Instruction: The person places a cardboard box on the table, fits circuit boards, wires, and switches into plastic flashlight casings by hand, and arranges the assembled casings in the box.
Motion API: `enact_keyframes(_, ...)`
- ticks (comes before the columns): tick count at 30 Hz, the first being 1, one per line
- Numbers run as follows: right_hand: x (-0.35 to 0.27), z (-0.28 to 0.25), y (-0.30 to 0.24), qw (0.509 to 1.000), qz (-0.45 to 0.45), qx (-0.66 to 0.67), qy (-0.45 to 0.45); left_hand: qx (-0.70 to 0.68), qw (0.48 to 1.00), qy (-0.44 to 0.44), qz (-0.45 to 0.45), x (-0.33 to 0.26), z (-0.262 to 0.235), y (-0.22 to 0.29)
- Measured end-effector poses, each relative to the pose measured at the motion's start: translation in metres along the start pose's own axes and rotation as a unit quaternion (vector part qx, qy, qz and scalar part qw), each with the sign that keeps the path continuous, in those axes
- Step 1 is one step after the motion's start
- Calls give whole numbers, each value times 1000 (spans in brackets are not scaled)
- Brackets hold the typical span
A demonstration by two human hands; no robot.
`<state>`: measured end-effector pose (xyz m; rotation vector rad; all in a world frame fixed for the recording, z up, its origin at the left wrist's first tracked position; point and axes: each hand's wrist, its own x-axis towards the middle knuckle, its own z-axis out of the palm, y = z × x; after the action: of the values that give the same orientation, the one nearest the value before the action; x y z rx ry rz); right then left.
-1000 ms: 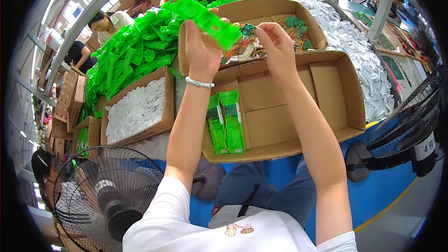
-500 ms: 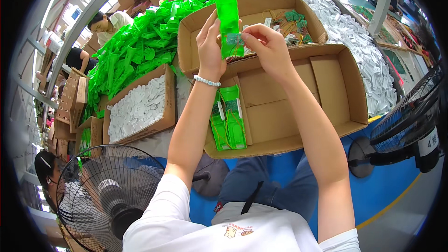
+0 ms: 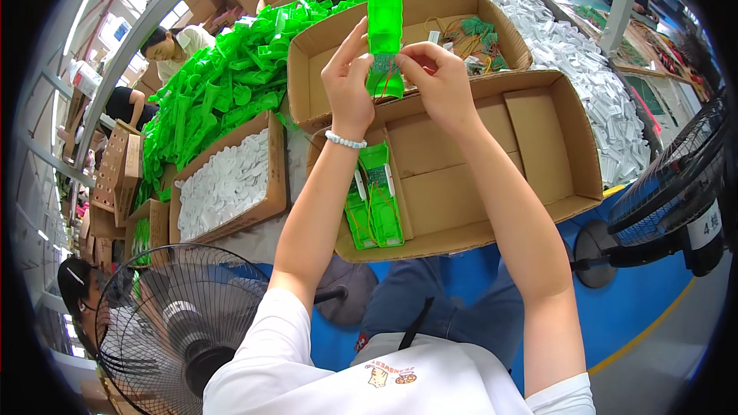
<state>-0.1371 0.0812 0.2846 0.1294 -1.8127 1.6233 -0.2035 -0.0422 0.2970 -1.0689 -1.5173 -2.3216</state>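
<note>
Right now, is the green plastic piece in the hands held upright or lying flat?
Upright. The green plastic piece stands on end above the cardboard box, gripped low by the left hand and right hand.

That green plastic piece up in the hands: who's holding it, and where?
Both hands hold the green plastic piece upright at its lower end: left hand on its left side, right hand on its right.

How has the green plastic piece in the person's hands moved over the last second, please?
Yes. The green plastic piece, held by the left hand and right hand, turned from lying slanted to upright above the near cardboard box.
</note>
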Motion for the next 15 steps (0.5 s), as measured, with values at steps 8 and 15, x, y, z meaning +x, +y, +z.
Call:
enact_keyframes(8, -1, 1, -2, 1000, -9, 10, 21, 18, 999, -14, 44, -3, 0, -1)
enact_keyframes(15, -2, 1, -2, 1000, -6, 19, 20, 64, 997, -4, 49, -6, -1, -2)
